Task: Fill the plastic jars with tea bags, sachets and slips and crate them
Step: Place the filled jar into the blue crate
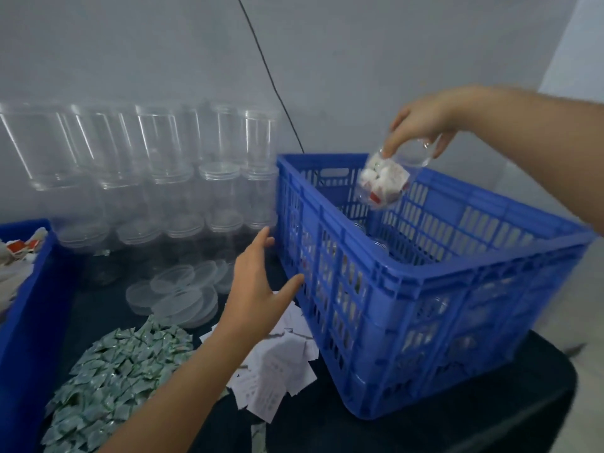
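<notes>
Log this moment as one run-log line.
right hand: holds filled jar over blue crate | left hand: open beside crate wall | stage: crating, jar not yet in

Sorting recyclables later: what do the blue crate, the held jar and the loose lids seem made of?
Blue crate: moulded rigid plastic, slightly glossy, with slotted lattice walls. Jar held by the right hand: clear thin plastic; tea bags show through. Lids: translucent, frosted plastic, probably softer.

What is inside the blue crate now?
Through the blue crate slats, clear jars with white contents show near the left wall. The bottom is mostly hidden by its walls.
</notes>
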Tool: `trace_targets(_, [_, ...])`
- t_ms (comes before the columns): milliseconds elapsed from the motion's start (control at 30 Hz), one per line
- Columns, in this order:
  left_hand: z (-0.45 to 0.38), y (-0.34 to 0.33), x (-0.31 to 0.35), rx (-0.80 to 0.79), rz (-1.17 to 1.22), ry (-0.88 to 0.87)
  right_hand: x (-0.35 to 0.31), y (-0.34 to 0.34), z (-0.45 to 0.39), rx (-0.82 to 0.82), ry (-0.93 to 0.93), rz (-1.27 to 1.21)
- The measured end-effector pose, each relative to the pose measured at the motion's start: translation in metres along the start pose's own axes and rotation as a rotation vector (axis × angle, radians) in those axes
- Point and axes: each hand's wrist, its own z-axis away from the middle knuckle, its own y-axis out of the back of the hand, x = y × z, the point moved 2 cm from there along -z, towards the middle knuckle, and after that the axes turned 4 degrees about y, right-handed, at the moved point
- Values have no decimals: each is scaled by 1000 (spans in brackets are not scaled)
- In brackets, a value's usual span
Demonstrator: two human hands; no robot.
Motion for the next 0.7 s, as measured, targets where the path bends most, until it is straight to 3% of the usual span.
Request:
trace_targets(267, [-19,4,-26,41,-69,23,49,-86,-71,-201,-71,372])
trace_targets(567, [-34,-6,-35,23,-73,40,105,-154,-74,-687,-131,470])
trace_targets(700, [-36,-11,-32,8,-64,30,109,-157,-71,-814,-122,519])
